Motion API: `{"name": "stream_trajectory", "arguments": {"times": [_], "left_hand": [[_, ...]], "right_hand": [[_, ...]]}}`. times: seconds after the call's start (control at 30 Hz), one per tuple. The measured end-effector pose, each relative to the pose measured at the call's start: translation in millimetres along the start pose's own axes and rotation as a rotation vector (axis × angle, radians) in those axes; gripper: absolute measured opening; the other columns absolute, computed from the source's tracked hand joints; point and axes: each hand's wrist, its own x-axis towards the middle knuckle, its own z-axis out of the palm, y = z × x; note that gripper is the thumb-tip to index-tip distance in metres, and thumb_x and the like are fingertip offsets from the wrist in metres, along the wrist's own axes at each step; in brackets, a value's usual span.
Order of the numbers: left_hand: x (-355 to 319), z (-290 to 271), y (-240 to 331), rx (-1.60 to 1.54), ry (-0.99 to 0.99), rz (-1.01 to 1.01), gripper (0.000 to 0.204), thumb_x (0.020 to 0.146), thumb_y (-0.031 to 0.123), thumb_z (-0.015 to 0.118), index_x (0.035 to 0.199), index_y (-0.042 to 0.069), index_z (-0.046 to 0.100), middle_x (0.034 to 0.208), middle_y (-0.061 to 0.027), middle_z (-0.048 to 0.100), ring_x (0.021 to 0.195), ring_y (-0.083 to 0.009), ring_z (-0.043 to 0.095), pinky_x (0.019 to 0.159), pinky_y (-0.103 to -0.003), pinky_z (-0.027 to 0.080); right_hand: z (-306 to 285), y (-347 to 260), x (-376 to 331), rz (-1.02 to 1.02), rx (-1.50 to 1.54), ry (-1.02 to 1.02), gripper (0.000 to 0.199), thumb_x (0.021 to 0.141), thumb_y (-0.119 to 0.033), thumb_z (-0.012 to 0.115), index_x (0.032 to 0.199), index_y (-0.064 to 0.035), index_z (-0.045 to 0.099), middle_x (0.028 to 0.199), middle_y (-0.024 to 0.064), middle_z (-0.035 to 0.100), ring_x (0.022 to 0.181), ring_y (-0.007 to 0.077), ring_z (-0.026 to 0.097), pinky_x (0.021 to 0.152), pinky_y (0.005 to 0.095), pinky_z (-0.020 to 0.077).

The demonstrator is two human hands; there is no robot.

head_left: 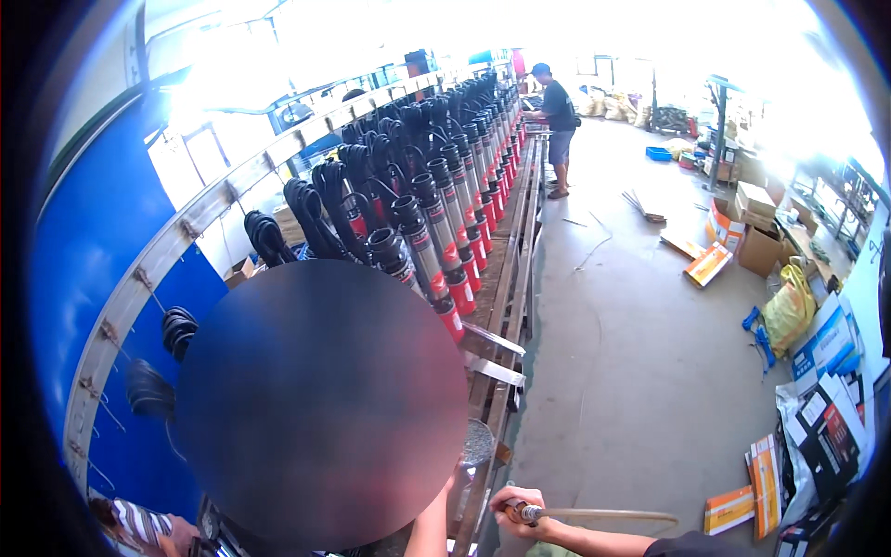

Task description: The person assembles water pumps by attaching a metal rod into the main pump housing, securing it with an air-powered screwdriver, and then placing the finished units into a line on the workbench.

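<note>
Right hand (511,504) wrapped around hosed tool (530,513); left hand obscured.

Tool (524,512) brown and dark, hose (613,514) tan. Pumps (427,258) red at base, silver mid, black on top. Cables (267,237) black. Panel (102,251) blue, rail (210,208) off-white. Floor (631,362) grey. Bag (791,311) yellow, bin (658,153) blue, cartons (765,483) orange-white. Co-worker's shirt (559,107) dark, shorts (560,147) grey-blue. Sleeve (139,522), lower left: dark-and-white stripes.
</note>
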Motion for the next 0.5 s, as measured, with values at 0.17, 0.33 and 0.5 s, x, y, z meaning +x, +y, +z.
{"name": "stream_trajectory", "arguments": {"times": [0.17, 0.33, 0.5], "left_hand": [[-115, -37, -1, -0.358, -0.239, -0.189, 0.024, 0.100, 0.026, 0.059, 0.085, 0.007, 0.058, 0.065, -0.0026, 0.048, 0.054, -0.0129, 0.043, 0.048, -0.025, 0.033], [-215, -69, -6, -0.522, -0.068, 0.018, 0.021, 0.102, 0.021, 0.060, 0.104, 0.001, 0.066, 0.084, -0.0065, 0.061, 0.066, -0.0136, 0.052, 0.055, -0.025, 0.040], [-277, -43, 7, -0.629, 0.195, 0.194, 0.020, 0.101, 0.010, 0.057, 0.115, -0.003, 0.062, 0.090, -0.0088, 0.060, 0.072, -0.0138, 0.052, 0.060, -0.024, 0.041]], "right_hand": [[25, -35, 23, 0.127, 0.388, 0.087, 0.021, 0.084, 0.004, 0.063, 0.103, -0.0030, 0.063, 0.093, 0.0063, 0.065, 0.083, 0.0127, 0.064, 0.076, 0.0284, 0.0541], [83, -46, 38, 0.088, 0.628, -0.090, 0.027, 0.084, 0.007, 0.053, 0.107, -0.0053, 0.051, 0.095, 0.0079, 0.054, 0.079, 0.0171, 0.060, 0.069, 0.0315, 0.0495], [134, -68, 36, 0.183, 0.803, -0.044, 0.024, 0.078, 0.002, 0.052, 0.101, -0.0040, 0.050, 0.091, 0.0102, 0.052, 0.073, 0.0186, 0.055, 0.069, 0.0349, 0.0492]]}}
